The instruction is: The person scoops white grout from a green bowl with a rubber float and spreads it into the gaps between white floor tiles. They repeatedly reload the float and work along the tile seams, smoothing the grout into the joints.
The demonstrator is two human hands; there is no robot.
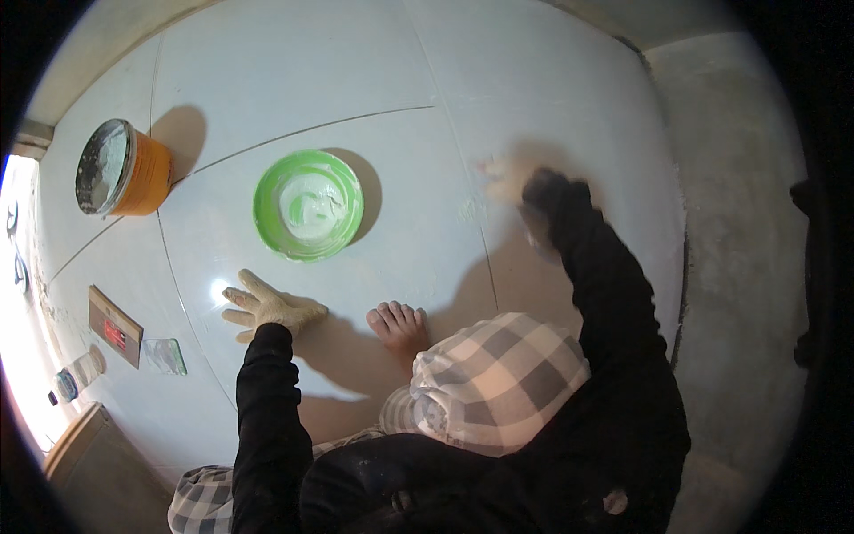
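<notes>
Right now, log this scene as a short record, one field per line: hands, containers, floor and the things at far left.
Left grip: gloved, fingers spread, seemingly resting on the floor
Right grip: motion-blurred; cannot tell whether it holds anything
Bowl: green bowl, white paste inside
Bucket: orange bucket, left of the bowl
Floor: pale tiles, dark joints
Far left: brown flat piece with red marking, clear bottle

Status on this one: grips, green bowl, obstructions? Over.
Left grip spread open; right grip blurred, hold unclear. Green bowl upright, white paste inside. Bare foot near left grip, clear of bowl.
</notes>
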